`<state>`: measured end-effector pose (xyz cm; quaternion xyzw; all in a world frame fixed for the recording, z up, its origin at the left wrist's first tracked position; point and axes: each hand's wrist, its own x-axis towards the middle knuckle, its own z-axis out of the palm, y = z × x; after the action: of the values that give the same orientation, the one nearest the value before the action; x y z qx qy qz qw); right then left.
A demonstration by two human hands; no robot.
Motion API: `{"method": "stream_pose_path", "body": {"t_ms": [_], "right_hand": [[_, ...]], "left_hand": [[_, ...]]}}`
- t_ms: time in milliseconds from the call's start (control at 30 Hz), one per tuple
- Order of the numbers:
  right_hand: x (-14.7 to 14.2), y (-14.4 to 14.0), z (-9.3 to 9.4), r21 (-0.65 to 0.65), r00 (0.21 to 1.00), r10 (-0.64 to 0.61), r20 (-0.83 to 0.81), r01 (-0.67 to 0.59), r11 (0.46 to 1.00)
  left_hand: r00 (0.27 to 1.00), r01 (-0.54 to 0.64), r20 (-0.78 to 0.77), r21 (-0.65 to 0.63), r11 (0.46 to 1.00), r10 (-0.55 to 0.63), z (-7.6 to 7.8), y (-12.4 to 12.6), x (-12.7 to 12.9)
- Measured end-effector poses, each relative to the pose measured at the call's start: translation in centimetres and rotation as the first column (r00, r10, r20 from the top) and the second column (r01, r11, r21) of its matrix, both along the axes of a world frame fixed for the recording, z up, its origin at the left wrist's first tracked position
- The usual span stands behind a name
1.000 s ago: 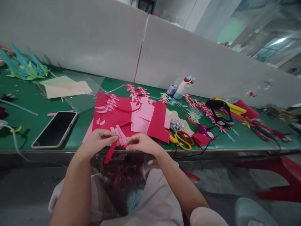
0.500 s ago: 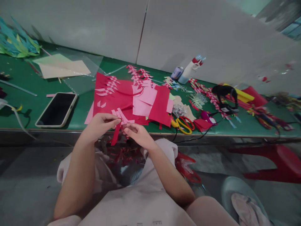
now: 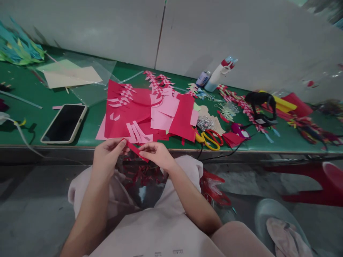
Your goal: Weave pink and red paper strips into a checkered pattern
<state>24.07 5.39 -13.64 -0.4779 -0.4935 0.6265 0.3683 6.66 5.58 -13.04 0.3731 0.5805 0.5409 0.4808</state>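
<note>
A red paper strip [image 3: 134, 149] is stretched between my two hands, just in front of the table's edge. My left hand [image 3: 109, 153] pinches its upper left end between thumb and fingers. Farther down the strip, my right hand [image 3: 154, 154] pinches it near the lower right end. Just beyond my fingers, several pink paper strips [image 3: 136, 132] lie on a large red paper sheet [image 3: 128, 119]. Pink paper pieces [image 3: 164, 110] and a folded red paper [image 3: 183, 117] rest to the right. Woven red and pink paper fish shapes [image 3: 124, 95] lie at the sheet's top.
Yellow-handled scissors [image 3: 210, 141] lie right of the papers. A phone [image 3: 64, 124] sits at the left on the green tabletop [image 3: 93, 121]. A white bottle [image 3: 217, 76] stands by the wall. A black strap [image 3: 261, 107] lies farther right. Red scraps [image 3: 144, 175] fill a space below the edge.
The red strip has swung from hanging down at my left fingers to a slant between both hands. My left hand has moved slightly left and down, and my right hand now grips the strip.
</note>
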Motion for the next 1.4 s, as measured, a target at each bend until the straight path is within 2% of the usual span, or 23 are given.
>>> {"method": "stream_pose_path", "body": {"t_ms": [167, 300, 367, 467, 633, 767, 867, 967, 1033, 1100, 1200, 1267, 1300, 1400], "right_hand": [[0.8, -0.1, -0.4, -0.030, 1.000, 0.000, -0.029, -0.001, 1.000], [1.3, -0.2, -0.3, 0.022, 0.999, -0.044, 0.027, 0.043, 0.999], [1.5, -0.3, -0.2, 0.017, 0.998, -0.061, 0.025, 0.061, 0.998], [1.9, -0.3, -0.3, -0.026, 0.995, -0.100, -0.020, 0.099, 0.995], [2.7, 0.0, -0.2, -0.037, 0.966, -0.234, -0.109, 0.231, 0.972], [3.1, 0.4, 0.5, -0.008, 0.970, -0.235, -0.063, 0.235, 0.972], [3.6, 0.6, 1.1, 0.063, 0.982, -0.185, 0.044, 0.182, 0.981], [3.9, 0.5, 1.7, 0.105, 0.979, -0.067, 0.193, 0.048, 0.993], [3.9, 0.4, 2.0, 0.098, 0.961, 0.070, 0.266, -0.099, 0.990], [3.7, 0.1, 2.4, 0.084, 0.931, 0.200, 0.304, -0.236, 0.968], [3.0, -0.1, 2.8, 0.075, 0.903, 0.295, 0.312, -0.333, 0.940], [2.8, -0.1, 3.0, 0.082, 0.924, 0.262, 0.278, -0.294, 0.952], [2.7, 0.0, 3.0, 0.088, 0.948, 0.212, 0.237, -0.239, 0.967], [2.7, 0.4, 2.6, 0.101, 0.999, 0.001, 0.053, -0.007, 0.995]], "left_hand": [[0.997, -0.076, 0.004, 0.014, 0.997, 0.076, -0.1, -0.9, -0.2], [0.994, 0.008, -0.110, -0.030, 1.000, -0.012, -0.3, -1.3, -0.5], [0.990, 0.012, -0.140, -0.032, 0.999, -0.016, -0.3, -1.5, -0.4], [0.995, 0.005, -0.101, -0.016, 1.000, -0.006, -0.3, -2.0, -0.4], [0.992, 0.089, -0.085, -0.077, 0.993, -0.096, -0.2, -3.0, -0.8], [0.983, 0.147, -0.090, -0.120, 0.982, -0.158, -0.3, -3.9, -1.4], [0.943, 0.244, -0.197, -0.147, 0.959, -0.270, -0.6, -4.5, -2.0], [0.797, 0.402, -0.398, -0.213, 0.891, -0.455, -0.5, -4.8, -2.4], [0.725, 0.452, -0.478, -0.216, 0.866, -0.497, -0.1, -4.7, -2.1], [0.708, 0.478, -0.503, -0.174, 0.861, -0.495, 0.3, -4.5, -1.4], [0.672, 0.553, -0.508, -0.138, 0.821, -0.538, 0.5, -4.0, -0.1], [0.692, 0.573, -0.466, -0.108, 0.812, -0.550, 0.2, -3.6, 0.5], [0.728, 0.557, -0.427, -0.088, 0.826, -0.536, 0.0, -3.5, 0.7], [0.880, 0.401, -0.246, -0.076, 0.913, -0.407, -0.7, -3.3, 1.2]]}}
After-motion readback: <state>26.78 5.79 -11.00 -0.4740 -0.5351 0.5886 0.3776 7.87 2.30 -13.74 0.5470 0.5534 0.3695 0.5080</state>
